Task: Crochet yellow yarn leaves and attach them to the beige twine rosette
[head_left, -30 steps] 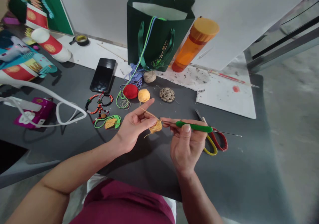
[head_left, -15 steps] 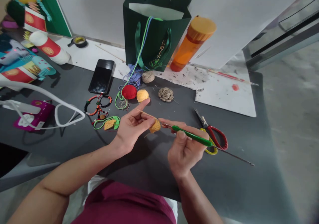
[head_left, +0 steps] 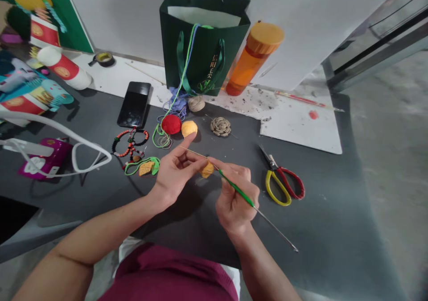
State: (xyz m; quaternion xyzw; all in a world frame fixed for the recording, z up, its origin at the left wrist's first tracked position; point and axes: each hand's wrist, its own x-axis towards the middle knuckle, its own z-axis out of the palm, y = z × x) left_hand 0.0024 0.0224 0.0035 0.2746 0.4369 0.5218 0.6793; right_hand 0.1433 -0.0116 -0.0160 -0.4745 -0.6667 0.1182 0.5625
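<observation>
My left hand (head_left: pixel 174 171) pinches a small yellow crocheted piece (head_left: pixel 207 170) between thumb and fingers, its index finger stretched out with yellow yarn (head_left: pixel 194 151) running along it. My right hand (head_left: pixel 237 198) is closed round a crochet hook (head_left: pixel 238 188) with a green handle, whose far metal end points down and right. The hook's tip meets the crocheted piece; exactly where it enters is hidden by my fingers. Just beyond my left fingertip lies a yellow yarn ball (head_left: pixel 189 129), beside a red yarn ball (head_left: pixel 171 124).
Scissors (head_left: pixel 279 180) with red and yellow handles lie right of my hands. A grey-brown crocheted rosette (head_left: pixel 220 126), a phone (head_left: pixel 134 105), a beaded bracelet (head_left: pixel 130 142) and green-yellow crocheted pieces (head_left: pixel 150 167) lie around. Behind stand a green paper bag (head_left: pixel 200 47) and an orange bottle (head_left: pixel 252 60).
My right hand has moved left and turned, swinging the hook's rear end downward and leftward. The scissors' yellow handle is now uncovered. The left hand keeps its pinch, and the view has shifted slightly.
</observation>
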